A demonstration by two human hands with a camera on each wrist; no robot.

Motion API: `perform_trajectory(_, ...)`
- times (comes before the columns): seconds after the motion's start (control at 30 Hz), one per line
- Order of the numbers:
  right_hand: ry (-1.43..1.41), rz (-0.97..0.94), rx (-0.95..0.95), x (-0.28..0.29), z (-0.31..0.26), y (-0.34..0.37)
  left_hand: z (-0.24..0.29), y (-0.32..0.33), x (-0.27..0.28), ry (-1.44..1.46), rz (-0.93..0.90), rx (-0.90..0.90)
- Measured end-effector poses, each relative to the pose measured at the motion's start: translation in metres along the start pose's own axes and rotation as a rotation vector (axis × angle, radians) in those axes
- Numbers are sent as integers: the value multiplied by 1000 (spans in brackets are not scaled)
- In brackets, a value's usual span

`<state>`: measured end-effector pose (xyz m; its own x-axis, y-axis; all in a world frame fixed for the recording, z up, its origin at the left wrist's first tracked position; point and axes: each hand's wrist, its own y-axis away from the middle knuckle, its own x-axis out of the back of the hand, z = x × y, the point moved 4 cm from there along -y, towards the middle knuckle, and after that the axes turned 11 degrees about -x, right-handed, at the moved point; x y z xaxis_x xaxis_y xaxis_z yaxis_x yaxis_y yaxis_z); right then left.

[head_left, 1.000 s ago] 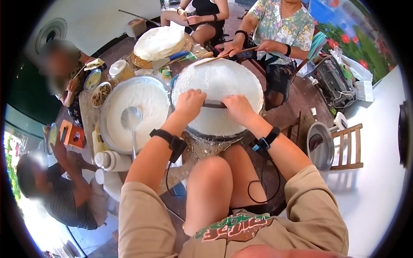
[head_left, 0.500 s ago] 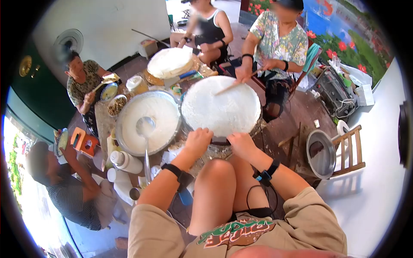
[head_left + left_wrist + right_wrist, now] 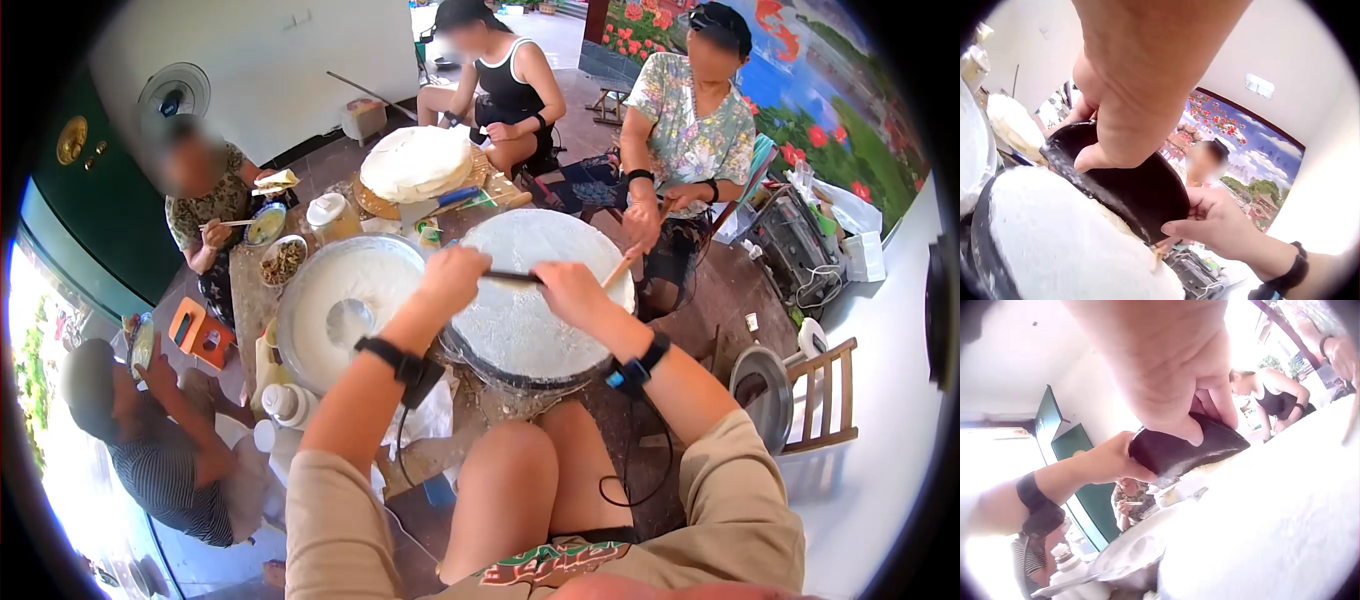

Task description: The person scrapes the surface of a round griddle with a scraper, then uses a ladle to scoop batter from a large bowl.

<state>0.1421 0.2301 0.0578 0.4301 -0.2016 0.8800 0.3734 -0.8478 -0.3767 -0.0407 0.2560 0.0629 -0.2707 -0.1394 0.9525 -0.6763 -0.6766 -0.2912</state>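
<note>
My left hand and right hand hold a dark, curved scraper between them, one at each end. In the left wrist view, the left thumb lies on its inner face and the right hand pinches the other end. The scraper's long edge carries pale batter and is close over the round griddle. A thin white layer covers the griddle's top. Across from me, a seated person holds a wooden stick at the griddle's right rim.
Left of the griddle stands a wide basin of white batter with a ladle in it. Behind lie a stack of pale flatbreads and a blue-handled spatula. White bottles stand near my left forearm; a metal bowl is at right.
My hands drew the scraper from the griddle's middle to its near edge, then moved it back out over the griddle. The other person's stick swung from the far edge across to the right rim.
</note>
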Motion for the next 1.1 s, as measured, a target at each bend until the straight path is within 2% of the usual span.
perform_trajectory(0.17,64,45,-9,-42,56,-78,-78,-69,-38,37,69,25)
perform_trajectory(0.33,166,-9,-99,-65,93,-105,-111,-114,-87,33,6,77)
perform_trajectory(0.4,192,-3,-154,-73,102,-112,-117,-121,-99,-26,14,30)
perform_trajectory(0.5,312,-37,-151,-82,99,-120,-121,-122,-105,-68,-36,36)
perform_trajectory(0.53,348,-58,-154,-85,95,-119,-125,-119,-109,-68,60,-29)
perform_trajectory(0.7,367,-91,-107,-87,69,-116,-130,-102,-105,-57,112,-102)
perform_trajectory(0.8,351,-126,-114,-88,54,-109,-128,-89,-97,-66,24,-120)
perform_trajectory(0.93,339,-169,-108,-90,36,-97,-116,-62,-83,-49,81,-124)
perform_trajectory(1.1,321,-205,-55,-89,14,-77,-100,-30,-74,0,23,-80)
